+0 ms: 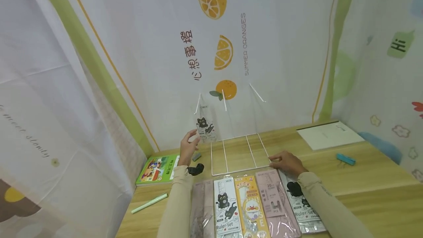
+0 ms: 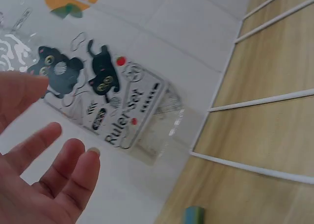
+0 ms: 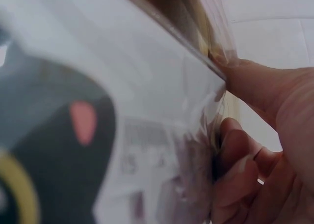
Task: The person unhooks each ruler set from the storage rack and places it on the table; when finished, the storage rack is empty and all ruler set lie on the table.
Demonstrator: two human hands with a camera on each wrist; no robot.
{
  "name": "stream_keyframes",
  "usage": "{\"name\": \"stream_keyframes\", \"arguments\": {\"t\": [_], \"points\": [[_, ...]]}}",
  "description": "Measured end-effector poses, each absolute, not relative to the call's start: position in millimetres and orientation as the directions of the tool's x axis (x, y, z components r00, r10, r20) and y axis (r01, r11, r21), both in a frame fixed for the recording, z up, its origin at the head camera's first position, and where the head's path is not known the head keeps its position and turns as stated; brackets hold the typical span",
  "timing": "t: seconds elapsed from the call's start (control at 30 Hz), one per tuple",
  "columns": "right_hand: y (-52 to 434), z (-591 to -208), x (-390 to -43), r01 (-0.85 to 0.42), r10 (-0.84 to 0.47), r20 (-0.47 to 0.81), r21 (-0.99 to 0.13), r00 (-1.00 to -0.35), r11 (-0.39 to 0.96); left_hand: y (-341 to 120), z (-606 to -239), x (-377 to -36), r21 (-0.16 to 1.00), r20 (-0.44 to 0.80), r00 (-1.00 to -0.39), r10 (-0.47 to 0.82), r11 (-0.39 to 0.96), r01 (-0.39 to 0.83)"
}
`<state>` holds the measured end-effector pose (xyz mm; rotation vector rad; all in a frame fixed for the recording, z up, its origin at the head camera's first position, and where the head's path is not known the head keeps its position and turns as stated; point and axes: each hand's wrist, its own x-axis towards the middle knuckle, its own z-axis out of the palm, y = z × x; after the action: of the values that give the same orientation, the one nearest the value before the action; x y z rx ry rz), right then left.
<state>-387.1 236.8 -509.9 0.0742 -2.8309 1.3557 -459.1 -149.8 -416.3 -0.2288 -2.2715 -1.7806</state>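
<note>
A clear ruler-set packet with black cats [image 1: 205, 125] hangs upright by the leftmost white hook [image 1: 198, 104]. Just beside its lower left side is my left hand [image 1: 189, 145], fingers spread and loosely bent; the left wrist view shows the same packet [image 2: 103, 81] apart from the fingertips. My right hand [image 1: 289, 162] pinches the near right corner of the white wire rack [image 1: 236, 170] on the table. Under that wrist lies another cat ruler-set packet [image 1: 299, 197], which fills much of the right wrist view and hides the fingertips there.
Other packets lie side by side in front: a pink one [image 1: 203, 201], a white cat one [image 1: 228, 205], a yellow duck one [image 1: 252, 205], another pink one [image 1: 275, 201]. Around them are a green book [image 1: 156, 170], a green pen [image 1: 149, 203], a notebook [image 1: 330, 135] and a blue object [image 1: 346, 159].
</note>
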Motion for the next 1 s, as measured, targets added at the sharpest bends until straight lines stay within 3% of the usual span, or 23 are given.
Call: {"name": "stream_keyframes", "arguments": {"t": [0.4,0.63,1.0], "points": [[232,-515,-388,-0.046,-0.020,0.043,-0.770,-0.999,0.636,-165,-376,-482,0.965,0.209,-0.974,0.081,0.141,0.219],[228,-519,-388,-0.040,-0.024,0.032,-0.780,-0.999,0.625,-166,-368,-488,0.961,0.243,-0.966,0.093,0.116,0.253],[233,-511,-387,-0.026,-0.007,0.029,-0.763,-1.000,0.646,-153,-357,-487,0.982,0.185,-0.975,0.123,0.015,0.188]]}}
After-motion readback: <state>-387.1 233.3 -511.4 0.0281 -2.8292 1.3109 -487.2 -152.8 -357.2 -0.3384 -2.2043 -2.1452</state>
